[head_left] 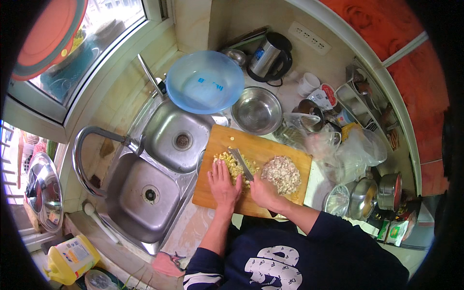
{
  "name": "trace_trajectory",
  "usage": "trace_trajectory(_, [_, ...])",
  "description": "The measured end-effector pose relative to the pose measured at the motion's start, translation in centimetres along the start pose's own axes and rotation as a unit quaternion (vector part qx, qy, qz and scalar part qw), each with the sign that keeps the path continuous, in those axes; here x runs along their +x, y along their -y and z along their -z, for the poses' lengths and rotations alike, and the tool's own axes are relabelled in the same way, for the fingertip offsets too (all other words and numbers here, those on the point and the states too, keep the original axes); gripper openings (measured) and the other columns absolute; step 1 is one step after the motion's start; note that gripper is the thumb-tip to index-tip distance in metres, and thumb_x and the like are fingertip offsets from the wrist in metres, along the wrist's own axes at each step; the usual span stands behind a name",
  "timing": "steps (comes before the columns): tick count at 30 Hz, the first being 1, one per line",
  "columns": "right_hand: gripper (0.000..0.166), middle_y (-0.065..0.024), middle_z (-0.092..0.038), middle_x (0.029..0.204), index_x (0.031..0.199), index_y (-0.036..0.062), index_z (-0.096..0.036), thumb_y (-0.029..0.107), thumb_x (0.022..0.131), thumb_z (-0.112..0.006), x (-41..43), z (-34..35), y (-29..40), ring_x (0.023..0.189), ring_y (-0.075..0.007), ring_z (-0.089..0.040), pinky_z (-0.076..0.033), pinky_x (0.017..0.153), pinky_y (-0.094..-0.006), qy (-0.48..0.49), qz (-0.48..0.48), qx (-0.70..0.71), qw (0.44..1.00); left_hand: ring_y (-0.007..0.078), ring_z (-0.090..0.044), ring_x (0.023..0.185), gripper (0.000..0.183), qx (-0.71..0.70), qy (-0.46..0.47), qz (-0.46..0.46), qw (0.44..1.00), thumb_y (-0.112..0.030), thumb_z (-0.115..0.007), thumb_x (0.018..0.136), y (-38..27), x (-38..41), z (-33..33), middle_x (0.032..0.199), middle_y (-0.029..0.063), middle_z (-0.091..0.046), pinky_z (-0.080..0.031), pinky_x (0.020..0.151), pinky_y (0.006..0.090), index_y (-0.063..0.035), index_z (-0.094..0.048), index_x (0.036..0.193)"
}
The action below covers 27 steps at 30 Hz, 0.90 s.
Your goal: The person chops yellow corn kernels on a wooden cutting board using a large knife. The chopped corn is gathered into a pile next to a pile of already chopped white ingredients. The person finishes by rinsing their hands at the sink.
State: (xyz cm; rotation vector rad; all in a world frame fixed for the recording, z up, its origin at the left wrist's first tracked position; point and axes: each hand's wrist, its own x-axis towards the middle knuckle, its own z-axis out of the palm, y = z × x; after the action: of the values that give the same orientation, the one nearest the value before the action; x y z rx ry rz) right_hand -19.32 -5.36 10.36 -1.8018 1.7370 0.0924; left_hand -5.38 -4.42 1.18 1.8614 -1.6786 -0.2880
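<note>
A wooden cutting board (250, 139) lies tilted on the counter beside the sink. My right hand (266, 192) is closed around the handle of a kitchen knife (241, 164), whose blade stands among chopped yellowish pieces (232, 165). My left hand (224, 185) rests flat on the near left part of those pieces, fingers extended, to the left of the blade. A round mound of finely chopped pale and pinkish food (282, 175) sits on the board's right side. What exactly the foods are, I cannot tell.
Left of the board is a double steel sink (148, 214) with a curved faucet (85, 156). Beyond the board stand a blue plastic basin (204, 81), a steel bowl (256, 110) and an electric kettle (270, 58). Plastic bags (348, 156) and pots (363, 198) crowd the right.
</note>
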Motion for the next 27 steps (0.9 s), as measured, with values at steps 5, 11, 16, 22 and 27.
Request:
trace_trajectory(5, [0.03,-0.0298,-0.066,0.078,0.108,-0.0051,-0.051,0.024,0.099,-0.051,0.1,-1.2,-0.5,0.073,-0.0502,-0.064,-0.049,0.066,-0.0598,-0.003,0.005,0.002,1.0,0.0376,-0.04,0.142,0.068,0.01,0.014,-0.01,1.0,-0.036,-0.066,0.089,-0.1,0.0,0.0,0.149,0.0199,-0.048,-0.028,0.116,0.0566,0.0026,-0.048,0.142])
trace_trajectory(11, [0.03,-0.0302,-0.066,0.08,0.108,-0.0059,-0.052,0.023,0.099,-0.051,-0.3,2.8,2.5,0.076,-0.0506,-0.064,-0.049,0.07,-0.0606,0.007,0.013,-0.003,1.0,0.037,-0.04,0.142,0.056,-0.095,-0.048,0.043,0.993,-0.022,-0.057,0.094,2.0,-0.7,0.2,0.15,0.0204,-0.047,-0.026,0.118,0.0558,0.0028,-0.047,0.143])
trace_trajectory(16, [0.028,-0.031,-0.065,0.079,0.106,-0.0066,-0.052,0.021,0.099,-0.051,0.0,-0.4,2.1,0.075,-0.0504,-0.064,-0.048,0.069,-0.0602,0.024,0.026,-0.006,0.999,0.0342,-0.04,0.143,0.05,-0.039,-0.007,0.053,0.998,-0.017,-0.05,0.097,1.5,-1.2,0.0,0.15,0.0195,-0.047,-0.025,0.119,0.0541,0.0029,-0.047,0.143])
trace_trajectory(22, [0.027,-0.0319,-0.065,0.079,0.104,-0.0064,-0.054,0.02,0.098,-0.052,0.2,-1.2,1.8,0.075,-0.0511,-0.064,-0.048,0.068,-0.0604,0.001,0.024,-0.011,1.0,0.0345,-0.04,0.143,0.051,-0.023,0.012,0.018,1.0,-0.019,-0.051,0.097,1.0,-0.7,0.2,0.15,0.0198,-0.048,-0.026,0.118,0.0538,0.0029,-0.048,0.143])
trace_trajectory(27, [0.027,-0.03,-0.065,0.077,0.104,-0.0053,-0.054,0.021,0.098,-0.053,-0.7,1.8,3.1,0.074,-0.0511,-0.064,-0.049,0.068,-0.0597,0.003,0.027,-0.013,1.0,0.0347,-0.038,0.145,0.051,-0.084,-0.075,0.079,0.991,-0.014,-0.051,0.096,2.7,-1.3,-0.2,0.15,0.0208,-0.047,-0.024,0.12,0.054,0.0033,-0.046,0.144])
